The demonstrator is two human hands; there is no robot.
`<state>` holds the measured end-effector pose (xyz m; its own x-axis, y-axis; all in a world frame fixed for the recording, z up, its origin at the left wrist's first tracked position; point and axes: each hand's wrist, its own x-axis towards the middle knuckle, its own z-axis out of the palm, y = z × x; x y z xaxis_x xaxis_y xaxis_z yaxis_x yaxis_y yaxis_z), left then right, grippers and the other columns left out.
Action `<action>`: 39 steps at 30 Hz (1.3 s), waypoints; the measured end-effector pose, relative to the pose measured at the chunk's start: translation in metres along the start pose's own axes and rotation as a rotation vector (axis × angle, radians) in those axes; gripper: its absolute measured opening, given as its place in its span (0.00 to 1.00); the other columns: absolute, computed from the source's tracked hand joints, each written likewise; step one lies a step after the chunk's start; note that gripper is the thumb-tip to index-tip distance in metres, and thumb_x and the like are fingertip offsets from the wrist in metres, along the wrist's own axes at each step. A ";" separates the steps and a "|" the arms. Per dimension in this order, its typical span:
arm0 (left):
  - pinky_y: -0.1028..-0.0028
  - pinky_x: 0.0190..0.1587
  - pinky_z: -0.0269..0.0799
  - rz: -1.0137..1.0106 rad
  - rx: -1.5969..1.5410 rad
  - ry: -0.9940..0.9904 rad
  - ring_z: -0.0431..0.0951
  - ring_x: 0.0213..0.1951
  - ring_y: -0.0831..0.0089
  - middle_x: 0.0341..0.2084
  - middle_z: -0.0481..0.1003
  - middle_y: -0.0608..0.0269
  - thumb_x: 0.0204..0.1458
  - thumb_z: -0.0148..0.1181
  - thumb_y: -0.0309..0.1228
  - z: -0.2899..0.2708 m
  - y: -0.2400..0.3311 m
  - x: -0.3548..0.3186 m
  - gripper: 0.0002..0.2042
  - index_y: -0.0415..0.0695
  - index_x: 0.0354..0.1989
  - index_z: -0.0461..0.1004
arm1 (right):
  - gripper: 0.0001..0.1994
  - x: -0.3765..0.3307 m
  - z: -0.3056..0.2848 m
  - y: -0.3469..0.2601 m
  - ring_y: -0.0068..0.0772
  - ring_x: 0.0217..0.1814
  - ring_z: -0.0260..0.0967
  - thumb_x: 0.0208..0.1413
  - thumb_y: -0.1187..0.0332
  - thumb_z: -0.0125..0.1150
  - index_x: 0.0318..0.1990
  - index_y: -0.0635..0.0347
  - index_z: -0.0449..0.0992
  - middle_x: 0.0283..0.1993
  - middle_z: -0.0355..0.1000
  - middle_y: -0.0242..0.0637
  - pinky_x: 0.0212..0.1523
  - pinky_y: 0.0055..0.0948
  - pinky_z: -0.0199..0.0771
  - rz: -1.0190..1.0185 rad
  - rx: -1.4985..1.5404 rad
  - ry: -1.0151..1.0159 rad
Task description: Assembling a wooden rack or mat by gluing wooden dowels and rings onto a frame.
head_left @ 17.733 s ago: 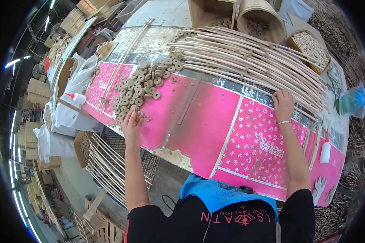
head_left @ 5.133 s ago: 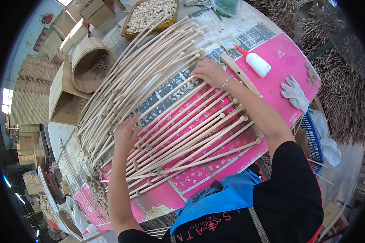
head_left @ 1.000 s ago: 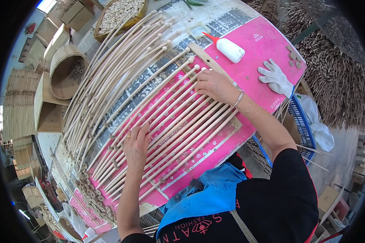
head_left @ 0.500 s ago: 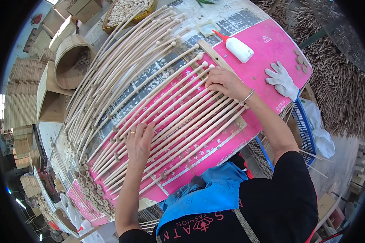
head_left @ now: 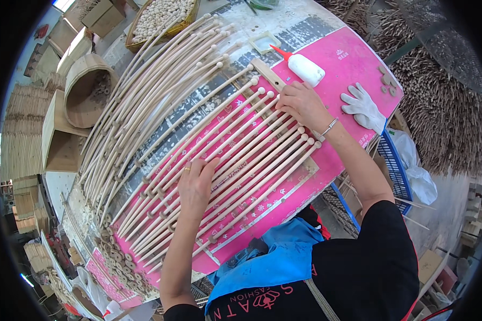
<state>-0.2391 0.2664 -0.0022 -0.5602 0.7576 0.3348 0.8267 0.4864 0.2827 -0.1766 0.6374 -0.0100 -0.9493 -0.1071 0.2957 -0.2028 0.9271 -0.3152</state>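
"So, what lies nearest on the pink sheet [head_left: 340,72]?"

"Slim pale rods [head_left: 262,182], roughly side by side across its middle, with balls [head_left: 304,137] on their right ends. The left hand [head_left: 196,188] rests over them around mid-length, thumb and forefinger a little apart; I can't tell if anything is pinched beneath."

"And the right hand [head_left: 305,109]?"

"Farther across the sheet, at the ball ends, fingers bent and bunched. Its fingertips are hidden, so whether it's clamped on a rod, I can't say."

"How would one rod handle?"

"Light and fairly stiff, I'd judge, inclined to roll, and likely to snap if levered. I'd hold it mid-shaft and steady it just below the ball, leaving the small rings [head_left: 151,214] alone, since they may slide."

"Beyond those?"

"A white glove [head_left: 363,107] by the sheet's right edge, then a drilled wooden bar [head_left: 266,74] and a white bottle [head_left: 306,69] toward its far edge. Past the sheet, more rods, a wooden tub [head_left: 83,115] and a basketful of pale beads [head_left: 163,18]."
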 end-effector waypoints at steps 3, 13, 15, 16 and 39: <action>0.66 0.37 0.75 0.002 -0.018 0.020 0.77 0.35 0.64 0.32 0.73 0.62 0.49 0.62 0.21 0.004 0.008 0.014 0.15 0.47 0.46 0.83 | 0.04 0.011 -0.004 -0.002 0.35 0.47 0.72 0.57 0.69 0.65 0.39 0.52 0.82 0.43 0.75 0.31 0.51 0.38 0.67 0.095 0.027 -0.064; 0.60 0.49 0.73 -0.236 -0.098 0.124 0.78 0.46 0.56 0.45 0.78 0.55 0.58 0.62 0.21 -0.029 -0.049 0.014 0.16 0.44 0.56 0.80 | 0.07 0.052 0.020 0.020 0.30 0.52 0.70 0.55 0.69 0.67 0.40 0.46 0.83 0.41 0.72 0.26 0.51 0.35 0.65 -0.014 -0.086 0.015; 0.60 0.51 0.73 -0.252 -0.065 0.120 0.78 0.48 0.55 0.47 0.77 0.55 0.59 0.62 0.23 -0.029 -0.059 0.009 0.16 0.44 0.57 0.79 | 0.06 0.054 0.012 0.022 0.30 0.50 0.69 0.53 0.70 0.67 0.36 0.44 0.83 0.39 0.71 0.26 0.52 0.34 0.64 0.001 -0.190 -0.009; 0.60 0.51 0.73 -0.247 -0.061 0.107 0.78 0.48 0.55 0.48 0.77 0.56 0.59 0.62 0.22 -0.030 -0.059 0.011 0.17 0.44 0.57 0.79 | 0.06 0.053 0.010 0.023 0.30 0.50 0.69 0.53 0.70 0.67 0.36 0.44 0.83 0.39 0.71 0.26 0.52 0.34 0.64 -0.002 -0.193 -0.009; 0.60 0.55 0.72 -0.177 0.284 0.061 0.76 0.53 0.59 0.55 0.73 0.60 0.54 0.69 0.29 -0.002 -0.071 0.039 0.23 0.47 0.60 0.77 | 0.08 0.051 0.025 0.002 0.35 0.52 0.70 0.55 0.72 0.62 0.37 0.47 0.85 0.41 0.76 0.28 0.53 0.38 0.67 0.094 -0.089 -0.001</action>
<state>-0.3198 0.2608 -0.0071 -0.6911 0.6275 0.3586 0.6929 0.7163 0.0820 -0.2313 0.6246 -0.0180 -0.9632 -0.0187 0.2681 -0.0911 0.9613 -0.2600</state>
